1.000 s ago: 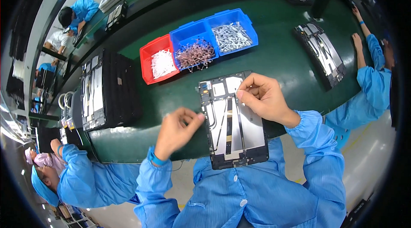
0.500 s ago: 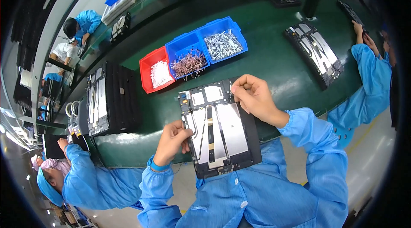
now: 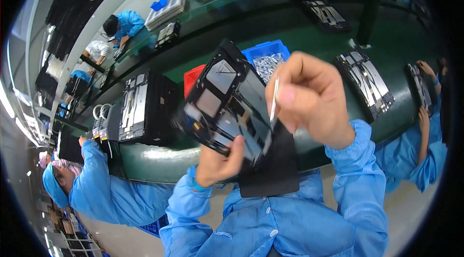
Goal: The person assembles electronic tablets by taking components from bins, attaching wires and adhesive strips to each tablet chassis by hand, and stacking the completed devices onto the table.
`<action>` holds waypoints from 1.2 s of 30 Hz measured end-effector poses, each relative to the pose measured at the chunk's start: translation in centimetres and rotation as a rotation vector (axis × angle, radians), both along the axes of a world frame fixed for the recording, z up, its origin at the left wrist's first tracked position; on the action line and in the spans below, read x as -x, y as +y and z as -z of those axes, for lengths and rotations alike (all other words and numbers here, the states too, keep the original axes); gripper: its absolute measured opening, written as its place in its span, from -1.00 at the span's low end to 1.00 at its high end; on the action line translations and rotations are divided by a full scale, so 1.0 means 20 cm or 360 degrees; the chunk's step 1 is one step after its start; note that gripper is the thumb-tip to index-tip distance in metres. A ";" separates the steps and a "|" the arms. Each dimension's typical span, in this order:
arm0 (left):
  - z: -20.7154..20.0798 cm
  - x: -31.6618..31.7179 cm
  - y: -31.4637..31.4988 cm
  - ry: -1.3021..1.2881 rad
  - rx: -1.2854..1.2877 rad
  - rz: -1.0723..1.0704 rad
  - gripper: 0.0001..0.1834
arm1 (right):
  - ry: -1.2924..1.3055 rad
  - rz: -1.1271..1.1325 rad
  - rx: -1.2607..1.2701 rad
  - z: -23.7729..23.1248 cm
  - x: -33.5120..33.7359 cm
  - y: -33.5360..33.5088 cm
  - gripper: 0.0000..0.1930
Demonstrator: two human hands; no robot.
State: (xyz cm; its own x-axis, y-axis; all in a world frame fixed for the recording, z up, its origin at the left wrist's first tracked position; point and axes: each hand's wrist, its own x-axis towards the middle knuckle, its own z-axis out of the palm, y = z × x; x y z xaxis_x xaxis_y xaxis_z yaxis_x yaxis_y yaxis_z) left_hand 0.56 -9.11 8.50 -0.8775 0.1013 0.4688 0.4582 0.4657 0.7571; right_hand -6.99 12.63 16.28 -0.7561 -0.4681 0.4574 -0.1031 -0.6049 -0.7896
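Note:
My left hand [image 3: 220,165] is closed around the lower left edge of an opened tablet [image 3: 209,102], its thumb on the inner side. The tablet is raised and tilted, showing silvery plates and dark cables, slightly blurred. Close by, my right hand [image 3: 316,97] pinches a thin pale strip [image 3: 275,97] between thumb and forefinger, near the tablet's right edge; whether the strip touches the tablet I cannot tell. Below the tablet a flat black panel [image 3: 270,179] lies at the table's front edge, over my lap.
Behind the tablet stand a red bin [image 3: 192,79] and a blue bin [image 3: 268,47] of small silvery parts, both partly hidden. A stack of opened tablets [image 3: 135,107] stands left, another tablet [image 3: 367,83] right. Co-workers sit on both sides and across; a dark post [image 3: 369,15] rises behind.
The tablet has come up off the black panel and tilted, and now covers much of the bins. My right hand has risen from its top right corner and now shows a pale strip.

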 end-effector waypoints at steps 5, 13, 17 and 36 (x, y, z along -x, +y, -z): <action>0.17 0.11 0.07 0.0564 0.0723 -0.0301 -0.74 | 0.0193 -0.0144 -0.0057 0.11 -0.06 -0.10 -0.94; 0.20 0.09 0.09 0.0593 0.0739 -0.0339 -0.53 | -0.0052 -0.0207 -0.0091 0.12 -0.08 -0.14 -0.91; 0.19 0.09 0.09 0.0659 0.0803 -0.0356 -0.40 | -0.0030 -0.0210 -0.0138 0.12 -0.08 -0.13 -0.91; 0.15 0.06 0.13 0.0365 0.0766 -0.0545 -0.81 | 0.0068 -0.0182 -0.0159 0.12 -0.06 -0.11 -0.92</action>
